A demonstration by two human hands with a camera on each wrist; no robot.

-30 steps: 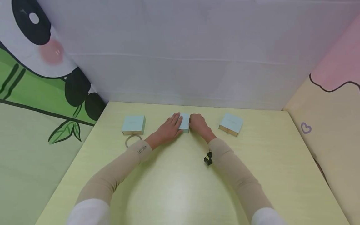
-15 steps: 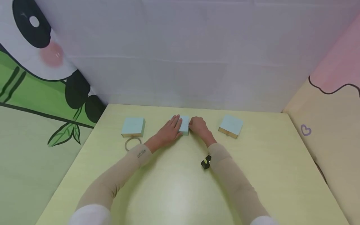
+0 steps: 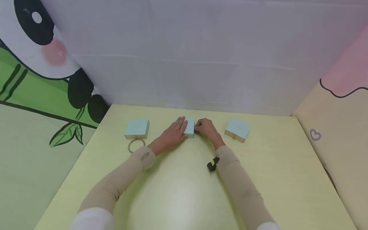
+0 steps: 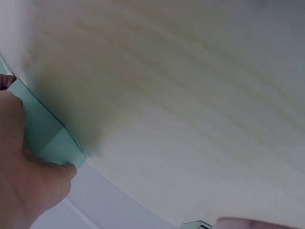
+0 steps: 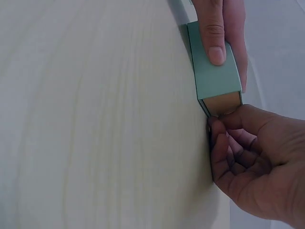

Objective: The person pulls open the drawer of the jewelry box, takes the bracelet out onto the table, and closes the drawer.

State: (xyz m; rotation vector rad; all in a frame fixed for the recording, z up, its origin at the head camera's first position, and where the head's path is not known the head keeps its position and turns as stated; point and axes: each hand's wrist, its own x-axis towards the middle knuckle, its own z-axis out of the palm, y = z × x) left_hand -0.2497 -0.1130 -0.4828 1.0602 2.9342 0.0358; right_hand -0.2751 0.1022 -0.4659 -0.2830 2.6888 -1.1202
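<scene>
In the head view a pale blue-green box (image 3: 189, 127) lies between my hands near the table's far edge. My left hand (image 3: 172, 131) rests on it with straight fingers across the top, its thumb along the near side. At the right end my right hand (image 3: 205, 127) pinches with thumb and forefinger. The right wrist view shows the box's brown end face (image 5: 223, 104) and the right fingertips (image 5: 217, 125) against its lower edge; the exact part they pinch is hidden. In the left wrist view the left hand (image 4: 33, 186) covers part of the green box.
Similar boxes lie at left (image 3: 137, 128) and right (image 3: 237, 129), the right one turned at an angle. A grey ring (image 3: 129, 147) shows beside the left sleeve, partly covered by it. A small black-and-yellow object (image 3: 212, 164) sits against the right sleeve. Cloth walls border the table (image 3: 184, 188).
My right hand has shifted slightly, its fingers now more visibly pinched at the box's end. The left hand and the boxes stay in place, while the head view moves a little.
</scene>
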